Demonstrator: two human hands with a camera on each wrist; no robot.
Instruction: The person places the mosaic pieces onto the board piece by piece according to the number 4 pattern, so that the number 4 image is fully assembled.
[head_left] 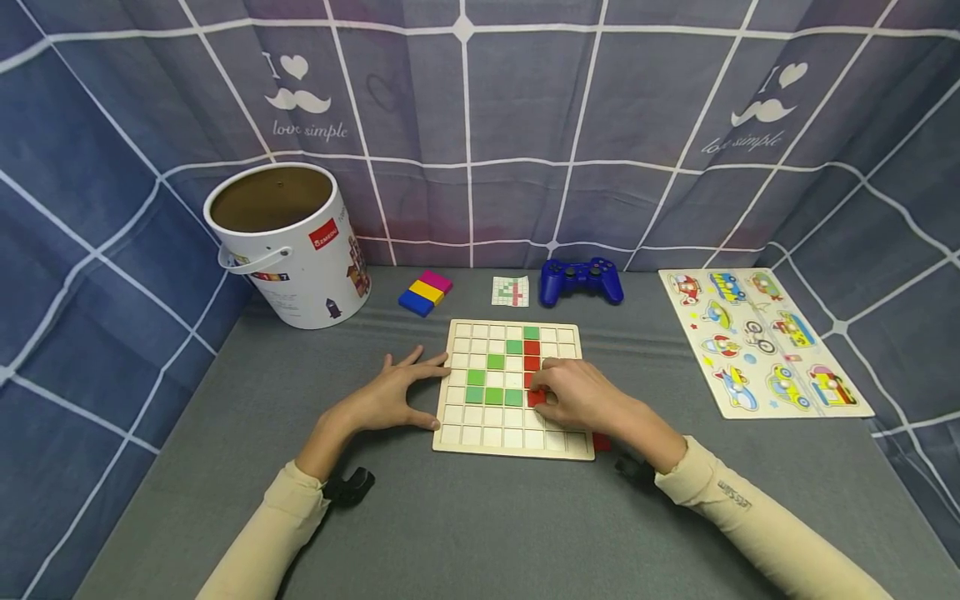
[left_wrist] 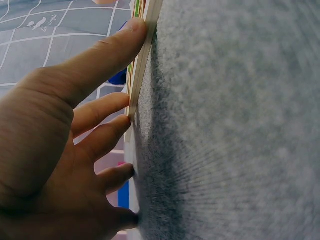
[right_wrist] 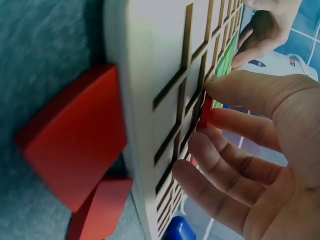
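Spare red tiles point(right_wrist: 75, 135) lie beside the wooden grid board point(head_left: 513, 387) on the grey tabletop point(head_left: 480, 517). Right hand point(head_left: 581, 398) pinches a red tile point(right_wrist: 205, 112) into a cell; left hand point(head_left: 390, 398), fingers point(left_wrist: 107, 52) spread straight, braces the board's edge.

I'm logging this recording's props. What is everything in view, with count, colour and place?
Grid board: one, pale wood, table centre.
Green tiles: about seven, on board.
Red tiles: a column on board; exact count hidden by the hand.
Loose red tiles: two, beside board's near right edge.
Bucket: one, white, back left.
Block stack: one, pink-yellow-blue, behind board.
Pattern card: one.
Gamepad: one, blue.
Vehicle puzzle: one, right.
Table: grey felt.
Left hand: steadies board's left edge.
Right hand: pinches a red tile.
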